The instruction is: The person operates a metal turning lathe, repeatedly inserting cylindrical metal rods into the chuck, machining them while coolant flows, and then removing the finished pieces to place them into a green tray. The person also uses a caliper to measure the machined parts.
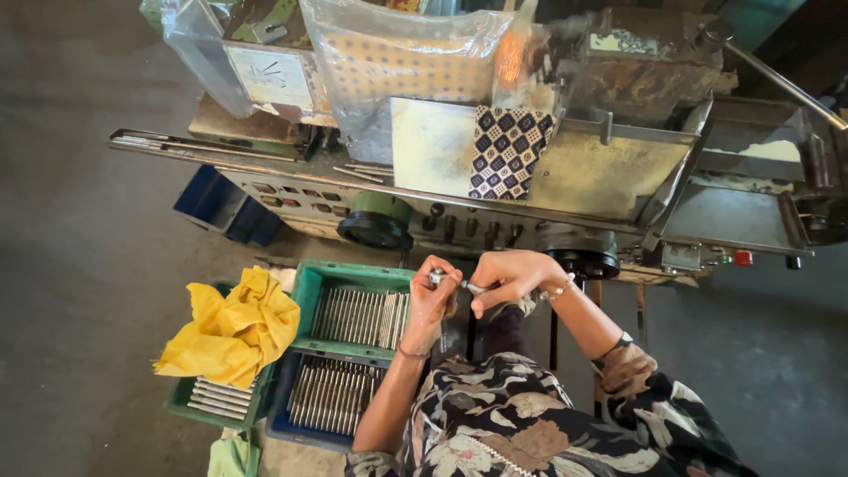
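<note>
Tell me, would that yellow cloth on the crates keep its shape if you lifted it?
Probably not: the yellow cloth lies crumpled in soft folds and droops over the green crate, so it looks floppy. It seems light, and unlikely to roll or slide.

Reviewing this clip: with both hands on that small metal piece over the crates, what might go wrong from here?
1. The small metal piece is pinched only by the fingertips of the left hand and right hand; a slip would likely drop it among the metal rods in the green crate or onto the floor.
2. The yellow cloth hides part of a rod-filled crate, so a blind reach there might snag.
</note>
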